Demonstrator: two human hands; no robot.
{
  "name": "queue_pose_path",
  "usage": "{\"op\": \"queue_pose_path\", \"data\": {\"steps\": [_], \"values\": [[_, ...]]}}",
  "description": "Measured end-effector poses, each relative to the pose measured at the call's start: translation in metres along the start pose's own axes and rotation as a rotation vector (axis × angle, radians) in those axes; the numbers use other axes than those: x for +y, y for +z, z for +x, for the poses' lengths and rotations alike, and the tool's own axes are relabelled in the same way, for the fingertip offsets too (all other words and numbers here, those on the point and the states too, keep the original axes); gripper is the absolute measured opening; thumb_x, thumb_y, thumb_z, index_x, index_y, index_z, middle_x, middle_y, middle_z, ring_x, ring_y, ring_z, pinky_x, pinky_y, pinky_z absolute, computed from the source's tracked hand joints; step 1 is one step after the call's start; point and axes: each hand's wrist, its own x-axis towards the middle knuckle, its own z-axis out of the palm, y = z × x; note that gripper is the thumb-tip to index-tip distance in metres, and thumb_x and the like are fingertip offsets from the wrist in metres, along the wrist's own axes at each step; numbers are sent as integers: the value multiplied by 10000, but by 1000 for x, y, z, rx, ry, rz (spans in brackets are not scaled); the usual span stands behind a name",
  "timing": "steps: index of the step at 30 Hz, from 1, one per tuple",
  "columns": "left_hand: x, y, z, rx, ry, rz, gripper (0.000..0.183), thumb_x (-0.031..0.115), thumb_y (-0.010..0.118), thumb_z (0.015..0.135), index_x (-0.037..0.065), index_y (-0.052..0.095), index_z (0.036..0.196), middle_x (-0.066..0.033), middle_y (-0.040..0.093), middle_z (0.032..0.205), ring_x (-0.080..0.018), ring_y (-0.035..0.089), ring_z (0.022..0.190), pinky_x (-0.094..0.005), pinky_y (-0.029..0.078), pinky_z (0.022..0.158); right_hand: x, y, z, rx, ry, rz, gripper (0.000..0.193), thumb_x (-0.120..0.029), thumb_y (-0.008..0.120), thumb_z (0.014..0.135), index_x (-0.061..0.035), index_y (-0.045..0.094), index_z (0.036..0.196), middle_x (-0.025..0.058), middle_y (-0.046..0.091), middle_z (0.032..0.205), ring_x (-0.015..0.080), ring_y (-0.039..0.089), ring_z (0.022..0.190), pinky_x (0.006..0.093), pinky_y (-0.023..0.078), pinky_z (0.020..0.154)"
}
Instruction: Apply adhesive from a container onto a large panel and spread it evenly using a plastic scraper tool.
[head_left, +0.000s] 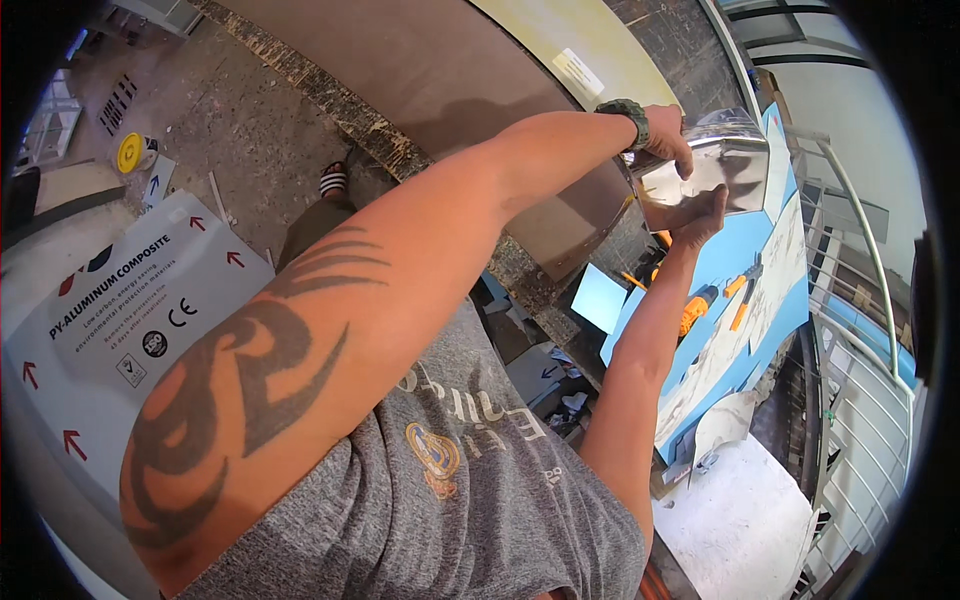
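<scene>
A shiny silver sheet piece with folded, box-like sides [748, 160] is between my two hands at the upper right. My left hand [664, 138], with a dark watch [636, 118] on the wrist, grips its near left edge, one finger bent down over the mirror-like face. From below, my right hand [698, 222] holds the lower edge with the thumb laid on the surface. The fingers behind the piece are hidden. Under and beside it lie blue-faced sheets [722, 262]. An orange-and-black power tool [697, 310] and an orange-handled tool [741, 300] rest there.
A marble-patterned strip [718, 345] crosses the blue sheets. White wire racking [868, 400] stands at the right, a white board [745, 515] below. Long brown panels [400, 70] extend beyond my left arm. A printed white panel [130, 330] and yellow-lidded bucket [135, 153] are at left.
</scene>
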Motion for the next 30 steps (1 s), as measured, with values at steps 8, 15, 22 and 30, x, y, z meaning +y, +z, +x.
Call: {"op": "queue_pose_path", "data": {"steps": [8,15,22,30], "values": [[-8,-10,-28,71,1,3,562,392,923,519,-13,677,822,-134,717,779,-283,672,664,-383,579,675,7,37,-37,4,22,8,184,-229,702,972,-69,757,1044,-12,764,969,60,669,861,160,452,785],[10,-14,-66,58,20,12,611,416,923,509,-13,681,870,-133,722,801,-286,672,677,-380,572,681,-12,59,-78,3,-43,-45,186,-236,685,984,-77,758,1050,-2,762,960,61,667,860,158,452,780],[30,-23,-106,-11,33,-16,617,429,922,504,-11,691,871,-131,726,806,-289,670,670,-372,571,673,-33,70,-122,-70,-40,-57,189,-251,683,985,-93,757,1058,0,759,954,64,663,849,175,464,752],[47,-44,-137,-116,128,-25,629,431,926,491,-12,701,876,-138,731,810,-291,673,666,-366,576,663,-50,119,-169,82,-138,-111,199,-265,667,992,-94,737,1068,28,750,972,103,671,845,241,500,722]]}}
